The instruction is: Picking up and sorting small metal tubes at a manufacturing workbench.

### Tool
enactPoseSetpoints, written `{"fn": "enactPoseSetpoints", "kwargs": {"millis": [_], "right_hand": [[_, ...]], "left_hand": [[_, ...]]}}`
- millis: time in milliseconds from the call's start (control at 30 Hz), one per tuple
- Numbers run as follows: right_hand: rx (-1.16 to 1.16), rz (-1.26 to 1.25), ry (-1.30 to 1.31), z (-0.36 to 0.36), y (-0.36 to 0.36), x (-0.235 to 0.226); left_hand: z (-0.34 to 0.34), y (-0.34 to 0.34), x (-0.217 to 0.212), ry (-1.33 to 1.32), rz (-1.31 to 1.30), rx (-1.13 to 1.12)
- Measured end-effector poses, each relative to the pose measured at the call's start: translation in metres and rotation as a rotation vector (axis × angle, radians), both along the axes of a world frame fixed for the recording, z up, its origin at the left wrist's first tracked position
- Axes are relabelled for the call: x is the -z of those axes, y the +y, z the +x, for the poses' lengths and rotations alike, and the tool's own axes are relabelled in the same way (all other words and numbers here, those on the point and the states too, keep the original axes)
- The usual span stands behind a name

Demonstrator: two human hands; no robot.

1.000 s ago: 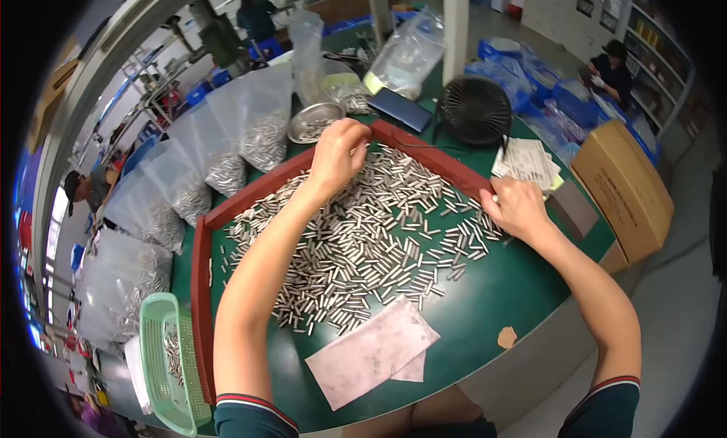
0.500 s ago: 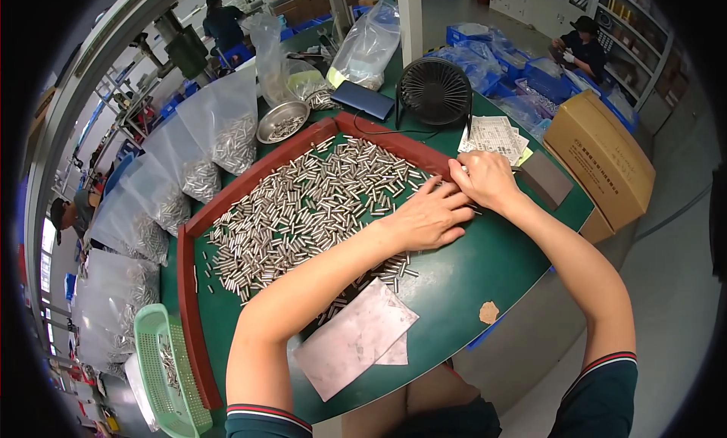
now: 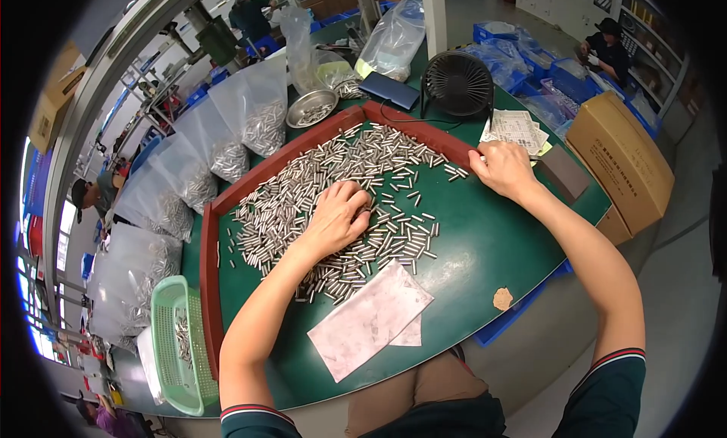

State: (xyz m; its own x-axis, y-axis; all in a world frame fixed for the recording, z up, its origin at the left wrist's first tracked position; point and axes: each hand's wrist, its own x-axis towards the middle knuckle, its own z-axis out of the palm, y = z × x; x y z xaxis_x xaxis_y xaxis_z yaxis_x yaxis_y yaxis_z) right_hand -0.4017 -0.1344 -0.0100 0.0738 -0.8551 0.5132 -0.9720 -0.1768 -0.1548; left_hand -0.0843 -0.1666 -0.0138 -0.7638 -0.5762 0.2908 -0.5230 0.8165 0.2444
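Observation:
Many short silvery metal pins (image 3: pixel 291 218) lie in a loose heap on the green tabletop. My left hand (image 3: pixel 339 217) rests in the heap, its fingers curled down around some pins and its fingertips partly hidden. At the right end of the red-brown wooden border (image 3: pixel 413 132), my right hand (image 3: pixel 503 167) is closed in a loose fist. What sits inside that fist is hidden. A few pins lie just left of its knuckles.
Clear bags of pins (image 3: pixel 263 123), a metal bowl (image 3: pixel 312 108) and a black fan (image 3: pixel 457 86) stand beyond the border. At left is a green basket (image 3: pixel 170 339). A stained cloth (image 3: pixel 371 320) lies in front; a cardboard box (image 3: pixel 621 154) stands right.
My left hand has moved left, from beside my right hand into the heap, and its spread fingers have curled. My right hand stays by the border's end. The view has shifted slightly.

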Motion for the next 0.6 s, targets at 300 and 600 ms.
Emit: {"fn": "enactPoseSetpoints", "kwargs": {"millis": [300,600], "right_hand": [[0.009,-0.006,0.019,-0.002,-0.002,-0.002],[-0.012,-0.032,0.028,0.003,0.0,-0.002]], "left_hand": [[0.037,0.021,-0.021,-0.053,0.029,-0.104],[-0.08,-0.061,0.006,0.139,-0.177,0.117]]}}
